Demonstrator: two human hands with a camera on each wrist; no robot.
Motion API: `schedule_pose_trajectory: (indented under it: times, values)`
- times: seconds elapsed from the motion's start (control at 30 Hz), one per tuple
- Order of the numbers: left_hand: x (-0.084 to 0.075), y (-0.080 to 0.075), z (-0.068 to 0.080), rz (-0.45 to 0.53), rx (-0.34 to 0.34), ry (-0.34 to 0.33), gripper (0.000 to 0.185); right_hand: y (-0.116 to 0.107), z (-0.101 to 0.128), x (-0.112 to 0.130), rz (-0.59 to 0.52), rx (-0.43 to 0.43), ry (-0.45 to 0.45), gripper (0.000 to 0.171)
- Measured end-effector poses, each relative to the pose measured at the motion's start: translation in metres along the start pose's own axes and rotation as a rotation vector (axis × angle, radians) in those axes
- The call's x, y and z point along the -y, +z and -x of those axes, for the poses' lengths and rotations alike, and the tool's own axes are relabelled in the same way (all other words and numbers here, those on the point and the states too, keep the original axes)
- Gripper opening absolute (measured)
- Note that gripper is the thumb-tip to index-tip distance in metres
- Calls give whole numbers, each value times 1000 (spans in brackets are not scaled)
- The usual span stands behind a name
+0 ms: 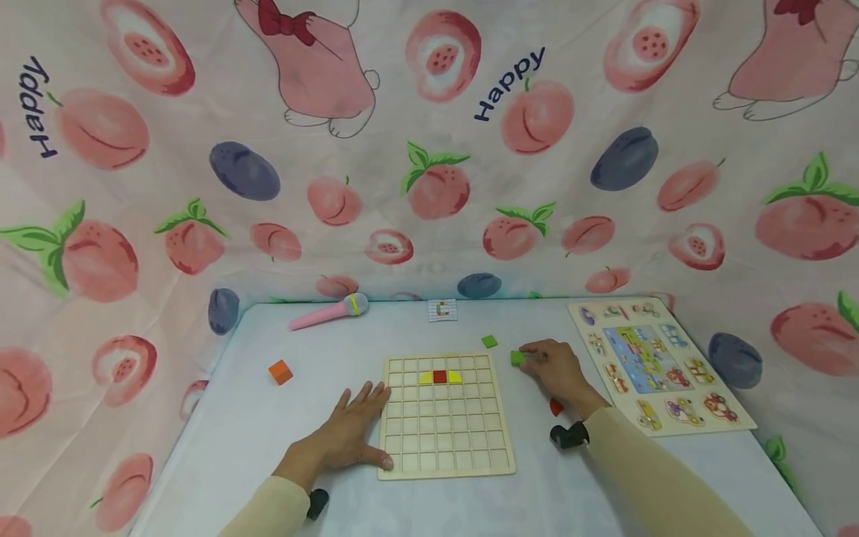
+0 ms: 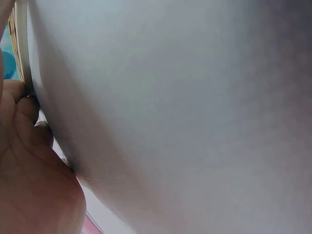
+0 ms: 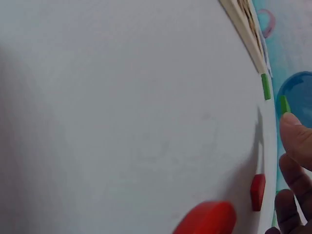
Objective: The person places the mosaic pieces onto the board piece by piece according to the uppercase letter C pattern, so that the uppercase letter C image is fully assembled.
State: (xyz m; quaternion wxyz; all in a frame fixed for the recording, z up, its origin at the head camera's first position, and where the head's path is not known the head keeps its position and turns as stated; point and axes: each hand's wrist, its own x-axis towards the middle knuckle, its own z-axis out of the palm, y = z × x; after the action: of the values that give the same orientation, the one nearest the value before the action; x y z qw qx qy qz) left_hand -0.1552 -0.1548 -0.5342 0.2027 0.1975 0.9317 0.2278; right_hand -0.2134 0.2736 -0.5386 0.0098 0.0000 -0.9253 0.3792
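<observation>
Fingers of right hand (image 1: 557,371): pinching green block (image 1: 516,359) at two o'clock from grid board (image 1: 445,442). Left hand (image 1: 345,434): spread, touching board's nine-o'clock edge.

Grid board (image 1: 444,440), squarish, pale wood: flat on the bench (image 1: 228,447), a red square (image 1: 439,377) seated between two yellow curved-edged pieces (image 1: 455,377) near its far edge. Green piece (image 1: 516,359): small, flat, held raised off the bench, right of the board.
</observation>
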Motion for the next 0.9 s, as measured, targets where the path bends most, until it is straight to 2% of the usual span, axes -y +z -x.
schedule_pose_trajectory:
  times: [0.2, 0.33, 0.47, 0.7, 0.9]
  values:
    - [0, 0, 0, 0, -5, -2, 136, 4, -1, 6, -167, -57, 26, 32]
    - [-1, -1, 0, 7, -6, -1, 136, 9, 3, 14, -230, -107, 42, 30]
    - [-1, -1, -1, 3, -8, 1, 136, 17, 8, 24, -304, -116, 67, 31]
    - [-1, -1, 0, 5, -7, 1, 136, 35, 16, 51, -327, -123, 60, 31]
    - [-2, -2, 0, 6, -1, 7, 135, 54, 25, 77, -392, -97, 77, 29]
